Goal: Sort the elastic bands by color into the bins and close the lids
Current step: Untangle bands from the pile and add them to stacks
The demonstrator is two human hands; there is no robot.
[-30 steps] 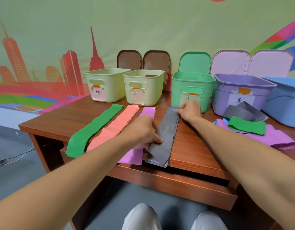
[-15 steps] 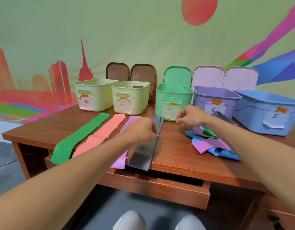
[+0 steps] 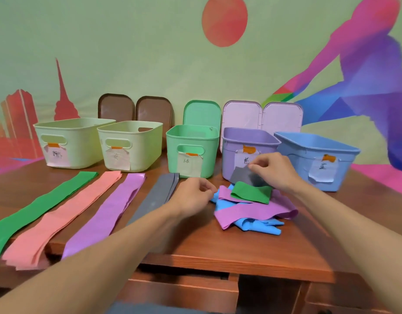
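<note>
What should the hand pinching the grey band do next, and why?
Probably the right hand should lift the grey band clear of the pile and lay it on the grey stack. It pinches the band's top edge, the lower part sits behind the green band, and the sorted bands lie in strips by colour.

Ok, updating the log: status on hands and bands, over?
Right hand pinches grey band at the mixed pile. Left hand loose, empty, beside pile. Green band overlaps the grey one's lower edge.
</note>
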